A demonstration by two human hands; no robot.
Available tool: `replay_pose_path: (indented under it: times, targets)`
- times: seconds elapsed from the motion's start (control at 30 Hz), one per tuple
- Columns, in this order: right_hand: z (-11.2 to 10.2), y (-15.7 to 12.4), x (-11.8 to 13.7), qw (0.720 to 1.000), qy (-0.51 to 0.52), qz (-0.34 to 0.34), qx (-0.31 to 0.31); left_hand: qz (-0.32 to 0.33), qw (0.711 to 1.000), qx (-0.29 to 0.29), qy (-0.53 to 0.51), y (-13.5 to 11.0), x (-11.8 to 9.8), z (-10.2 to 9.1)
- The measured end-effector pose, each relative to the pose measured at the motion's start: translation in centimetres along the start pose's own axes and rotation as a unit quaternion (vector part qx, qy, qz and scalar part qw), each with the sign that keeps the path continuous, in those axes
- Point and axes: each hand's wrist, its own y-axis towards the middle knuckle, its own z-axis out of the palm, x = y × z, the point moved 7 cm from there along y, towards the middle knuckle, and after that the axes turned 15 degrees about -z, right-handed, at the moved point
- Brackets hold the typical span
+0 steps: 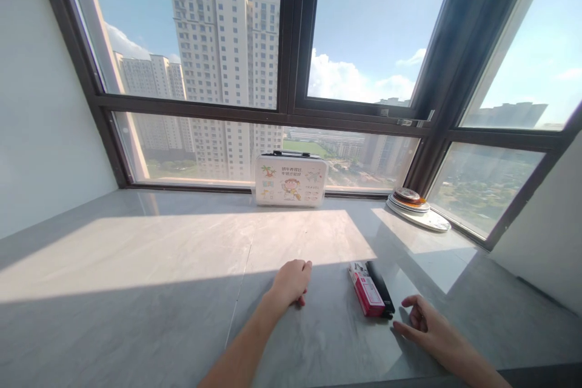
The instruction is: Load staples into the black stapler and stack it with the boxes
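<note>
On the ledge (159, 327), we saw the box (367, 292) left of the stapler (382, 287), both between our left hand (291, 282) and right hand (421, 322); behind stood the case (291, 180), with plates (416, 208) to its right.

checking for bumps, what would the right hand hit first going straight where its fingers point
The right hand would probably meet the long black object first, near its closer end; the pink-and-white box lies beyond. Exact depth is unclear.

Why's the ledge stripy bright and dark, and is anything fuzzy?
Head view: sunlight patches on the ledge meet shade, where the pink package lies; head view: the left window frame slants, perhaps from a wide lens; head view: the package's label print looks too soft to read.
</note>
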Motion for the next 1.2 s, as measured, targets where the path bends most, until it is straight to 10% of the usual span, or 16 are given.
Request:
replay_pose_path:
  times: [0.17, 0.4, 1.2]
  targets:
    - [5.9, -2.5, 6.4, 0.989, -0.017, -0.065, 0.135, 0.013, 0.989, -0.147, 0.006, -4.7, 7.0, -5.5]
    - [13.1, 0.1, 20.7, 0.976, -0.041, -0.203, 0.073, 0.073, 0.954, -0.274, 0.095, -9.9, 9.4, -4.2]
    - [15.2, -0.6, 20.9, 0.964, -0.146, -0.170, 0.145, 0.061, 0.939, -0.262, 0.217, -9.6, 9.9, -3.0]
